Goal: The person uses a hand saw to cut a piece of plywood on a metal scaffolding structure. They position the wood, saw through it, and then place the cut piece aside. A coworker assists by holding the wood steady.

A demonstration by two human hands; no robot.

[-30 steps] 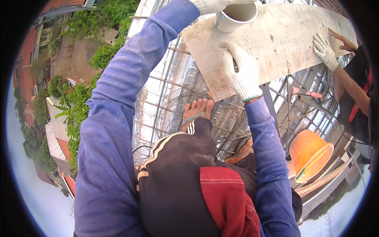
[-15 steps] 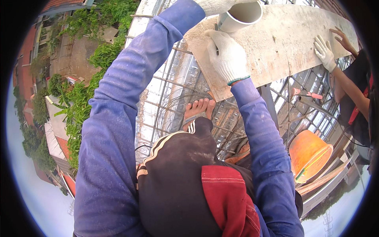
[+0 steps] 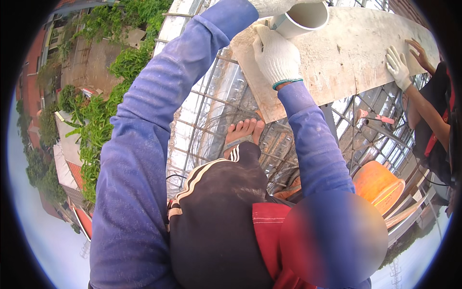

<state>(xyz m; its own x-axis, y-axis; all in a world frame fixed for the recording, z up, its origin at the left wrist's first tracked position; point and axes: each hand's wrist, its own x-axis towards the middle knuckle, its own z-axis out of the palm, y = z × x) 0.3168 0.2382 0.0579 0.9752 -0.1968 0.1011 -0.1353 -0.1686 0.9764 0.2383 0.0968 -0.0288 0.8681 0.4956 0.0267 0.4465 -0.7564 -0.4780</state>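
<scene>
A white plastic pipe [image 3: 290, 27], tilted with its round mouth in view, sits just beyond the right fingers, above the left part of a stained plywood sheet [image 3: 337, 62]; whether it rests on the board cannot be told. Over the past second the right hand [image 3: 276, 55], in a white knit glove, has come forward from open plywood to the pipe's near side, a shift that appears to bring both hands to one spot. Its fingers are curled in, seemingly pinching a slim dark object [image 3: 262, 47], mostly hidden; contact with the pipe is hard to confirm. The left hand [image 3: 279, 6], also gloved, lies against the pipe's far side, beyond the right fingers, its own fingers cut off by the upper edge of view, their grip unknown. Well to the right of the working fingers, a co-worker's gloved hand [image 3: 398, 67] and bare hand [image 3: 420, 54] remain at the sheet's far end, the gloved one laid flat with fingers spread. Nearer the wearer than those fingers, a bare foot [image 3: 245, 129] stands among steel reinforcing bars [image 3: 202, 98], and an orange bucket [image 3: 378, 185] lies tipped farther right.
</scene>
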